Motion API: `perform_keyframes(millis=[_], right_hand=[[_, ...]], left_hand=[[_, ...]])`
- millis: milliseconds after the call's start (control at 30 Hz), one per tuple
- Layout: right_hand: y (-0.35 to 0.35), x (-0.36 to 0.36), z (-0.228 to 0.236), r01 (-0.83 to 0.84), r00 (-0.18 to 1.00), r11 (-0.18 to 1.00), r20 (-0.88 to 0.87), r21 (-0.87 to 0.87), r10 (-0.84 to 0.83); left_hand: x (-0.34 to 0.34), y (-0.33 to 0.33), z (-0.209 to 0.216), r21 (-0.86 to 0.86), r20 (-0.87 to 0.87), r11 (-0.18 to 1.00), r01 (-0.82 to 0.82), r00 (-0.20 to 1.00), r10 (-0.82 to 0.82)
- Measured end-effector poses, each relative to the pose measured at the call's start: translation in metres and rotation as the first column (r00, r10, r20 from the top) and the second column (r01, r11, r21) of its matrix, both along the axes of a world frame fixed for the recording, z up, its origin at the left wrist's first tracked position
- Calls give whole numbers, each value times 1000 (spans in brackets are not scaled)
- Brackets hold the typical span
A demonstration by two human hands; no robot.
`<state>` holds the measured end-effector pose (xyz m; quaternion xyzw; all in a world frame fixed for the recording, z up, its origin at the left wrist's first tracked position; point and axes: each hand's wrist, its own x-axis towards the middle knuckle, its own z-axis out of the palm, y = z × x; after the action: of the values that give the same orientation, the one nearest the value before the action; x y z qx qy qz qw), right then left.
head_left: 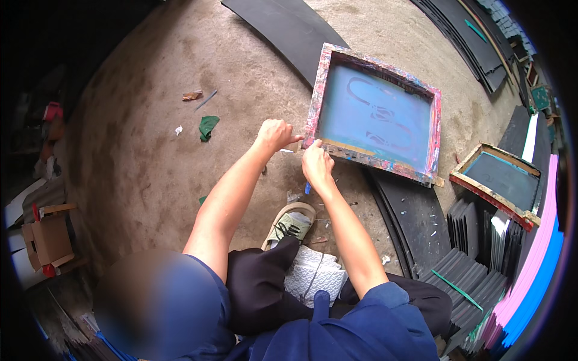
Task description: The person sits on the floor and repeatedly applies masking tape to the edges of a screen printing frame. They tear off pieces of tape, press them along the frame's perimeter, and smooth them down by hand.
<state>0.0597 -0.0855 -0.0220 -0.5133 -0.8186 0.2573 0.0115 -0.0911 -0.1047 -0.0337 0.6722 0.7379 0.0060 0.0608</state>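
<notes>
The paint-stained rectangular wooden frame point(317, 96) seems stiff, its blue mesh point(376, 114) delicate, so its rails point(376, 164) suit holding; left hand point(274, 135) and right hand point(317, 163) curl near one corner, grip unclear.

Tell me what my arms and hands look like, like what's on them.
Dark blue sleeves stop well short of the wrists, leaving both forearms uncovered. No gloves show on the left hand or right hand, and no watch is visible.

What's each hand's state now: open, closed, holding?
Left hand: fingers curled closed, thumb out, near the paint-stained frame; any hold can't be told.
Right hand: closed at the frame's corner; any hold can't be told.
</notes>
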Motion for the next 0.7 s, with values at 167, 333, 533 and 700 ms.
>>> perform_keyframes(millis=[167,333,533,700], right_hand=[[-32,18,-11,-50,997,990,54,-134,57],[-36,38,17,-82,993,981,67,-177,96],[55,64,2,-126,992,980,-13,154,129],[56,67,-10,-196,981,972,24,131,195]], left_hand=[[-1,1,-3,19,-31,1000,-3,1000,4],[-7,-7,4,68,36,998,-2,999,0],[-8,-6,34,75,228,996,47,972,-64],[-11,-4,55,89,440,991,99,889,-128]])
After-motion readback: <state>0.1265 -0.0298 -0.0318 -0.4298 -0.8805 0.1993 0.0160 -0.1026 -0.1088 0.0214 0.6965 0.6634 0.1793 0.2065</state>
